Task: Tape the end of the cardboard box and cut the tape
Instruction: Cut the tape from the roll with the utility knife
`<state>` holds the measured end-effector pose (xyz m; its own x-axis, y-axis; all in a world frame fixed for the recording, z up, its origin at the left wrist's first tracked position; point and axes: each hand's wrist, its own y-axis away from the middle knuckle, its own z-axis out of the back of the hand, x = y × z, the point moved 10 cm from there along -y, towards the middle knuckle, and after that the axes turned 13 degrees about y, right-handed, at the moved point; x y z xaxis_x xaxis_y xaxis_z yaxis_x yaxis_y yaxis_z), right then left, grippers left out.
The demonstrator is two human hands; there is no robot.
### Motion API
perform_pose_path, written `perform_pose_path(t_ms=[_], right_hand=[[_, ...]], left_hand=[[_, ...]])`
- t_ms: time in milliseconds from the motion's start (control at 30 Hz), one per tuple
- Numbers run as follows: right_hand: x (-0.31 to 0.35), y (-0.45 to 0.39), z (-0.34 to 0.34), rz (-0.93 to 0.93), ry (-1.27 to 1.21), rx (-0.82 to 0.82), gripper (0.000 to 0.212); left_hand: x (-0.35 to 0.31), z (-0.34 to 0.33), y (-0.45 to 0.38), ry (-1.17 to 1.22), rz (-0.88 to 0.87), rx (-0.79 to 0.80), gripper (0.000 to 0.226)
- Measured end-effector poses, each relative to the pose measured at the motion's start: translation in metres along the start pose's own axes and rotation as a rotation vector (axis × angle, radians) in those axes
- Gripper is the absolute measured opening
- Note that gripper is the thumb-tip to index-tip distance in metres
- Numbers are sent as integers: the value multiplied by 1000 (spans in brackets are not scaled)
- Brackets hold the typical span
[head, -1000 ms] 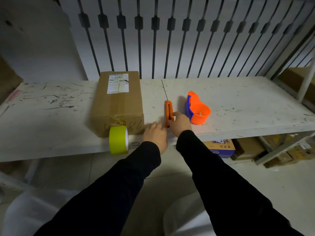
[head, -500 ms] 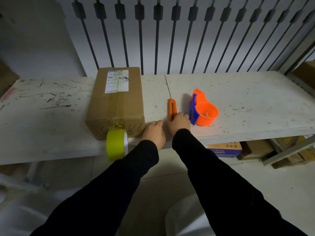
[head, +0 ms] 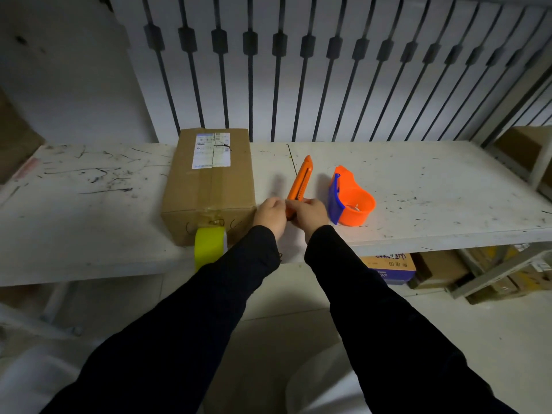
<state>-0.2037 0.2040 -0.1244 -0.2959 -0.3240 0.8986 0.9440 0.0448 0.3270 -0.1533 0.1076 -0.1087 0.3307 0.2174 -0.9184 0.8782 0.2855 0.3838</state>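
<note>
A brown cardboard box (head: 209, 186) with a white shipping label lies on the white table (head: 418, 186). A yellow tape roll (head: 209, 246) stands on edge against the box's near end, its tape stuck to that end. An orange utility knife (head: 301, 183) is lifted off the table, tip pointing away. My right hand (head: 310, 215) grips its near end. My left hand (head: 270, 215) touches the knife's near end from the left, fingers closed on it.
An orange and blue tape dispenser (head: 351, 201) sits right of the knife. Dark vertical railings (head: 280, 85) stand behind the table. Cardboard boxes (head: 388, 267) lie on the floor under the table's right part, and a metal frame (head: 501, 264) slants there.
The knife lay flat on the table with my right hand reaching its near end; now both hands hold that end and the knife is raised, tilted up and away.
</note>
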Motion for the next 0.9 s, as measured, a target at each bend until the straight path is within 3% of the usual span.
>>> perform_pose_path(t_ms=[300, 667, 900], right_hand=[[38, 37, -15, 127, -109, 90, 26], [71, 64, -37, 303, -54, 176, 28], [72, 66, -45, 316, 76, 109, 19]], left_hand=[[-19, 16, 35, 377, -22, 81, 35], [-32, 35, 57, 368, -111, 133, 38], [-25, 47, 63, 365, -93, 78, 35]])
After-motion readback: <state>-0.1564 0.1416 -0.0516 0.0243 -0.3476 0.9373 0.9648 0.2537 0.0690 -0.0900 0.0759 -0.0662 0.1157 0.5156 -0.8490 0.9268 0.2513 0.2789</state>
